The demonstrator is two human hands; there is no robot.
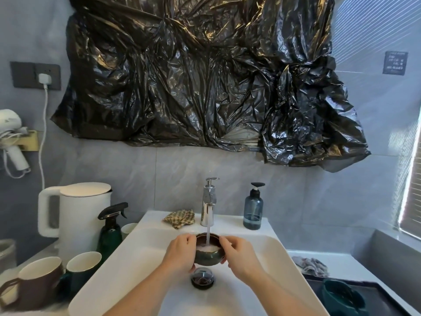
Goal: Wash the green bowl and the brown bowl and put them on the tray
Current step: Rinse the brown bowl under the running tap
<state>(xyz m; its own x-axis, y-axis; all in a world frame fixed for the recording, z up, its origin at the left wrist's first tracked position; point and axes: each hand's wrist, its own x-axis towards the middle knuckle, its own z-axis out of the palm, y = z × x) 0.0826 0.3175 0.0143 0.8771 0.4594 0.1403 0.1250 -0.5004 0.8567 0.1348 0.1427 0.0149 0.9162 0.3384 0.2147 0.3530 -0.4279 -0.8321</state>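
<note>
I hold the brown bowl (208, 252) over the white sink (127, 265), right under the chrome tap (208, 209). Water runs into it and foams inside. My left hand (181, 253) grips its left side and my right hand (239, 254) grips its right rim. The green bowl (341, 295) lies on the dark tray (378, 299) at the lower right, partly cut off by the frame edge.
A dark drain plug (202, 278) sits below the bowl. A blue soap bottle (252, 209) and a checked cloth (181, 218) stand on the sink's back ledge. Left: a white kettle (77, 215), a green spray bottle (111, 231), brown mug (34, 281) and green mug (83, 270). A grey rag (311, 265) lies beyond the tray.
</note>
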